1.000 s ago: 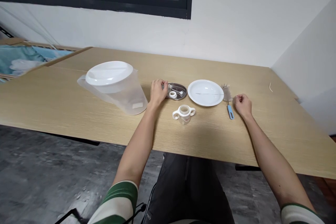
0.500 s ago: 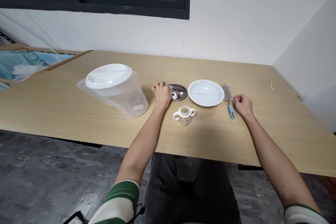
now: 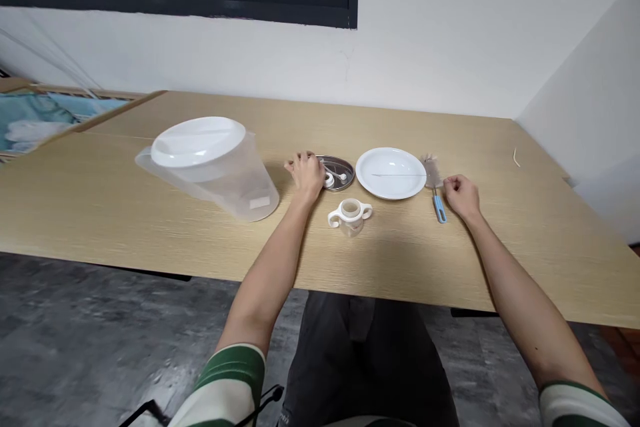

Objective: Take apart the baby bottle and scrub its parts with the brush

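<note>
My left hand (image 3: 306, 175) lies over the left end of an oval metal tray (image 3: 351, 181), its fingers bent and slightly apart, the thumb hidden. In the tray sit small white parts, among them a white ring (image 3: 329, 179). My right hand (image 3: 461, 196) rests closed on the table, right of a bristle brush with a blue handle (image 3: 439, 209). A thin wire (image 3: 395, 175) spans the white oval plate (image 3: 365, 188) towards the bristles; whether it reaches my right fingers is unclear. Nearer to me stands a small clear cup with white double handles (image 3: 351, 217).
A large translucent pitcher (image 3: 235, 180) with a white lid stands left of my left hand. A small bent pale strip (image 3: 517, 158) lies far right on the wooden table (image 3: 400, 267). Behind the table is a white wall with a dark-framed window (image 3: 250, 3).
The view has shifted slightly. Both hands and the things on the table keep the same places relative to one another.
</note>
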`<state>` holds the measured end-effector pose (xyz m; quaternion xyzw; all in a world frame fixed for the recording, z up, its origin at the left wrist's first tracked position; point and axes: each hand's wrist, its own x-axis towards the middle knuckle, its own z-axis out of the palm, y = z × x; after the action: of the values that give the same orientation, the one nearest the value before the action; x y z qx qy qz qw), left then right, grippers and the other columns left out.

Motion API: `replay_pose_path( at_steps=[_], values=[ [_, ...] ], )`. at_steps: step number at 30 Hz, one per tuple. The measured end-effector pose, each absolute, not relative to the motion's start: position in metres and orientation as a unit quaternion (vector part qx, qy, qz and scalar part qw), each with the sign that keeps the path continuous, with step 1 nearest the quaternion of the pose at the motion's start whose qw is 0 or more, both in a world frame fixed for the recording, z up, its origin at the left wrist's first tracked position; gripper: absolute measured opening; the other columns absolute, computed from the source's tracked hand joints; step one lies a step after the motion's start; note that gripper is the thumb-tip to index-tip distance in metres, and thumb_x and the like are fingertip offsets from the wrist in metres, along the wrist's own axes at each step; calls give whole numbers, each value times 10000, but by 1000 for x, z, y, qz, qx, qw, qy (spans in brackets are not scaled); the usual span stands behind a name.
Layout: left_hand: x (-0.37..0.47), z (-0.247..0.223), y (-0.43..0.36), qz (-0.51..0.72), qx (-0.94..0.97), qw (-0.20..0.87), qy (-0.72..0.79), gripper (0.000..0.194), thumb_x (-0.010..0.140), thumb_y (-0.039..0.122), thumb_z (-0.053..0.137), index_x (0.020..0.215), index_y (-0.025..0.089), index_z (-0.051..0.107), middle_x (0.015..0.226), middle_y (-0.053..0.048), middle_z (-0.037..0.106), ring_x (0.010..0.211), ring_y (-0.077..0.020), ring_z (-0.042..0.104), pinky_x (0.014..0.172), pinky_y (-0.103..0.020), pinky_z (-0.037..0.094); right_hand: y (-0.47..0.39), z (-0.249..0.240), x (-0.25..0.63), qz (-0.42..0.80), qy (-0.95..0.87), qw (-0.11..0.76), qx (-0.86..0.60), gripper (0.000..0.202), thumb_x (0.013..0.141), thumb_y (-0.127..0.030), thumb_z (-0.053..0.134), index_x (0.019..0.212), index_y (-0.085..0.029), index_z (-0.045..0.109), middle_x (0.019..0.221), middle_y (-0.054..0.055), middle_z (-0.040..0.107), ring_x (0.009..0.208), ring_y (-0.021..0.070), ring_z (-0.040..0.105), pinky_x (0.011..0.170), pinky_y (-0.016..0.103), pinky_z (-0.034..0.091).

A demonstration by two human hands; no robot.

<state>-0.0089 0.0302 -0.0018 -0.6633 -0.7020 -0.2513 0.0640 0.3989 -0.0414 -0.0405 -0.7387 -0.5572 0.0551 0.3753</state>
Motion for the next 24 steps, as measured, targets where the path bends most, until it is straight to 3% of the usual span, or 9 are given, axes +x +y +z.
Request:
replay_pose_path(
  at_steps=[6, 12, 20, 24],
  values=[
    [-5, 2, 28, -233, -681, 76, -690, 394, 972, 241, 376, 1161, 123, 701, 1313, -206, 656, 1243, -396, 509, 1047, -589, 341, -41, -41, 399, 62, -556, 368, -743, 251, 842, -403, 526, 881, -209, 680, 725, 41, 678, 680, 213, 594, 662, 324, 400],
    [-2, -2, 26, -220, -701, 73, -674, 390, 957, 254, 393, 1146, 163, 722, 1523, -198, 499, 1362, -433, 423, 1071, -653, 309, -41, -41, 399, 60, -559, 365, -742, 243, 844, -395, 527, 869, -206, 678, 728, 45, 680, 679, 210, 582, 658, 323, 391],
    [-4, -3, 32, -215, -700, 59, -679, 353, 948, 160, 385, 1060, 142, 718, 1246, -225, 672, 1236, -415, 520, 1029, -617, 332, -42, -40, 398, 56, -560, 361, -744, 241, 843, -388, 538, 874, -201, 686, 733, 49, 687, 676, 207, 580, 663, 321, 397],
    [-2, 0, 33, -247, -699, 61, -668, 313, 992, 224, 378, 1083, 145, 667, 1233, -235, 676, 1220, -414, 542, 1026, -602, 340, -42, -39, 397, 59, -562, 361, -741, 236, 851, -386, 532, 874, -205, 682, 735, 45, 684, 678, 206, 585, 681, 327, 413]
  ],
)
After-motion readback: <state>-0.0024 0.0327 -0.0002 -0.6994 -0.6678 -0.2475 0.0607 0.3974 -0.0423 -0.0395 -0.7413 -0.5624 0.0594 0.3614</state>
